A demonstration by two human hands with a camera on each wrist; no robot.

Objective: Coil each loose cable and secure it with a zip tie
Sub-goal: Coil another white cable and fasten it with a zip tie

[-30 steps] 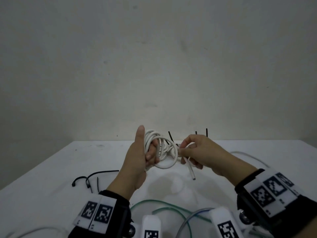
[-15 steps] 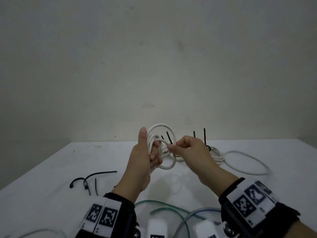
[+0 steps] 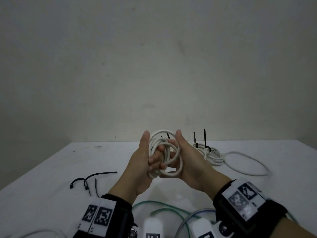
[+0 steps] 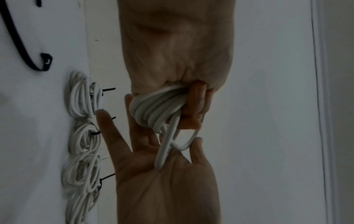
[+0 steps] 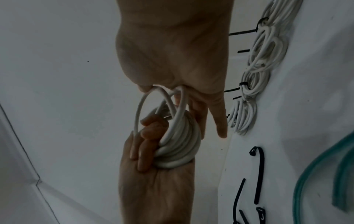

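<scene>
My left hand (image 3: 154, 160) holds a coil of white cable (image 3: 163, 148) upright above the table, fingers curled through its middle and thumb pointing up. In the left wrist view those fingers (image 4: 197, 103) wrap the bundled turns (image 4: 153, 110). My right hand (image 3: 185, 157) stands flat against the coil's right side with fingers straight and thumb up. One looser loop (image 4: 184, 145) lies in the crook of its thumb. From the right wrist view, its index finger (image 5: 220, 128) points straight out and the coil (image 5: 178, 148) sits in the left hand. Loose black zip ties (image 3: 96, 176) lie at the left.
Several tied white coils (image 3: 211, 153) with black zip-tie tails (image 3: 205, 138) sit at the back right. A loose white cable (image 3: 247, 169) curves beside them. Green cable (image 3: 159, 203) and a clear one (image 3: 193, 213) lie near the front of the white table (image 3: 51, 177).
My right hand let go of its pinch on the cable's end and opened flat against the coil. The hanging end is now laid into the coil. The left hand kept its hold.
</scene>
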